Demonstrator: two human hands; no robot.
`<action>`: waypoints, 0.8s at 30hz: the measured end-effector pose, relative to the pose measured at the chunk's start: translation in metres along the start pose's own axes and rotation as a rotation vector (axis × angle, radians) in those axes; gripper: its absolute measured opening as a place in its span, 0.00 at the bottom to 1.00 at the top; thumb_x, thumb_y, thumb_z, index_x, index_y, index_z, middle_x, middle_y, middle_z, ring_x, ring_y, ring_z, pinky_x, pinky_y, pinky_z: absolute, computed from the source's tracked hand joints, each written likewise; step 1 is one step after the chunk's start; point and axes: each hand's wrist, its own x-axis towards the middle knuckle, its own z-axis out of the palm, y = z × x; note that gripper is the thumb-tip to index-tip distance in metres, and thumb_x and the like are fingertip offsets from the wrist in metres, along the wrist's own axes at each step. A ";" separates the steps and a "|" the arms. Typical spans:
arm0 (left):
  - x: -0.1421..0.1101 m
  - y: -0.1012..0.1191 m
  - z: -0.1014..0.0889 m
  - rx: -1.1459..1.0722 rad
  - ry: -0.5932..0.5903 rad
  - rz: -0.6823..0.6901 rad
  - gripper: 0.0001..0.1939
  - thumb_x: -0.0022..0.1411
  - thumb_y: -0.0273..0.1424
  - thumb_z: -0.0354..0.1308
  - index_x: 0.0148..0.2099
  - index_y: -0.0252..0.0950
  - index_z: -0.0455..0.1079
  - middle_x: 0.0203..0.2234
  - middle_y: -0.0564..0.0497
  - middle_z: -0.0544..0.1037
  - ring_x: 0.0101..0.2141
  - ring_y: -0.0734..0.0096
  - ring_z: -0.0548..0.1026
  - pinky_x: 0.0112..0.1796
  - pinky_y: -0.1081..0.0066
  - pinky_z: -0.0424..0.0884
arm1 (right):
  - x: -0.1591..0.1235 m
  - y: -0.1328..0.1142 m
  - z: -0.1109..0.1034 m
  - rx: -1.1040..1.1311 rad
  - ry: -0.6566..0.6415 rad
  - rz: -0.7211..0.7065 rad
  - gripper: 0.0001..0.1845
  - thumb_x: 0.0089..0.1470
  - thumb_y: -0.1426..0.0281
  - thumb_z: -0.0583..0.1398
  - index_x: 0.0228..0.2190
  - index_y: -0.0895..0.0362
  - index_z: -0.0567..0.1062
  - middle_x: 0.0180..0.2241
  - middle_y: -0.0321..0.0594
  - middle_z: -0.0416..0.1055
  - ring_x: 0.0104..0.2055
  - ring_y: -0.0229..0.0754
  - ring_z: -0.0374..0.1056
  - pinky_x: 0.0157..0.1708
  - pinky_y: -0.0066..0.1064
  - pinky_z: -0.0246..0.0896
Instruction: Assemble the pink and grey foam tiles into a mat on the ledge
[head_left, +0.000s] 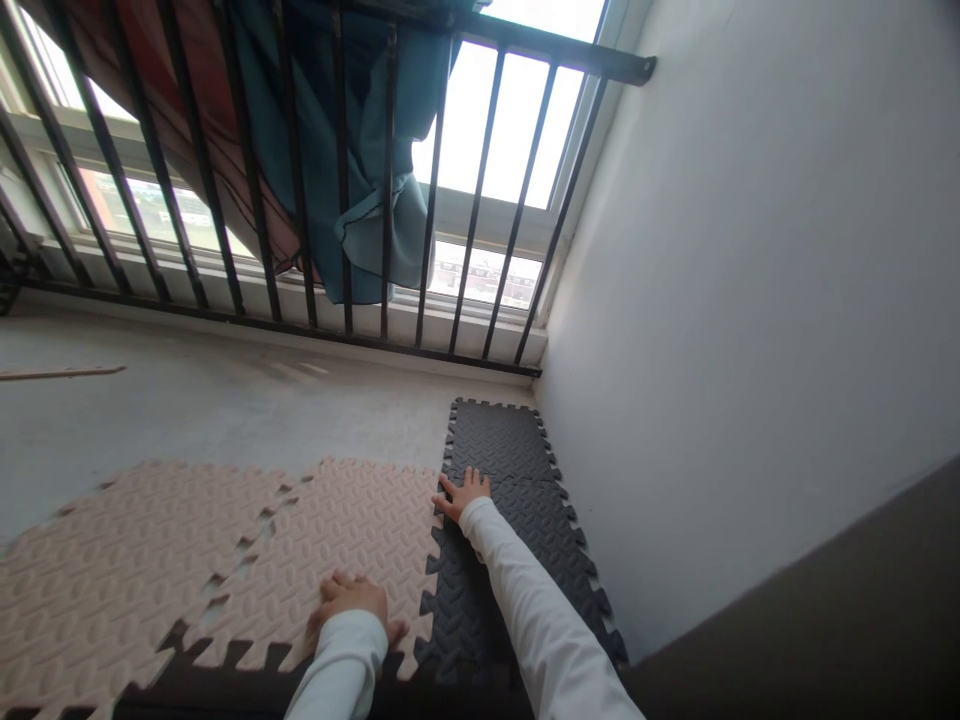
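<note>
My left hand (352,605) lies with fingers apart on a beige foam mat tile (352,520), near its front edge. My right hand (461,495) reaches further forward, fingers spread, where the beige tile's right edge meets the black foam mat tiles (517,540). That beige edge runs beside the black tiles' toothed edge, and small gaps show along the lower part of the seam. A second beige foam tile (142,540) lies to the left, with holes between its teeth and those of the first. Neither hand grips anything.
A white wall (750,300) rises along the right of the black tiles. Ahead stands a black metal railing (390,350) before a window, with a blue and red cloth (322,160) behind its bars. A thin stick (67,374) lies on the pale floor (225,400) at left.
</note>
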 end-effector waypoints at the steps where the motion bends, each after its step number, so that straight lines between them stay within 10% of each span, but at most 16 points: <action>1: 0.001 0.000 0.002 -0.002 0.010 -0.002 0.45 0.39 0.47 0.55 0.55 0.23 0.54 0.55 0.25 0.52 0.54 0.39 0.50 0.38 0.48 0.61 | 0.000 0.000 -0.001 0.004 -0.006 0.003 0.37 0.43 0.41 0.38 0.54 0.40 0.48 0.60 0.45 0.38 0.60 0.58 0.35 0.51 0.53 0.29; 11: 0.022 0.002 0.014 -0.092 -0.023 0.071 0.32 0.32 0.45 0.59 0.43 0.38 0.70 0.52 0.33 0.62 0.52 0.31 0.51 0.34 0.38 0.57 | 0.006 0.013 0.003 0.012 0.046 0.079 0.44 0.43 0.43 0.41 0.56 0.57 0.48 0.58 0.55 0.42 0.60 0.54 0.38 0.55 0.45 0.31; 19: 0.005 0.004 -0.007 -0.035 -0.128 0.045 0.37 0.36 0.43 0.58 0.52 0.38 0.62 0.56 0.32 0.54 0.54 0.33 0.49 0.35 0.42 0.58 | 0.012 0.026 -0.025 0.080 0.015 0.142 0.39 0.51 0.51 0.39 0.53 0.69 0.53 0.49 0.56 0.62 0.53 0.46 0.55 0.54 0.37 0.40; 24: -0.006 0.001 -0.011 0.015 -0.089 0.111 0.40 0.38 0.46 0.55 0.53 0.32 0.60 0.54 0.30 0.55 0.53 0.33 0.50 0.37 0.43 0.59 | 0.002 0.052 -0.031 -0.023 0.007 0.303 0.40 0.45 0.50 0.50 0.53 0.64 0.54 0.53 0.56 0.55 0.55 0.50 0.51 0.53 0.42 0.44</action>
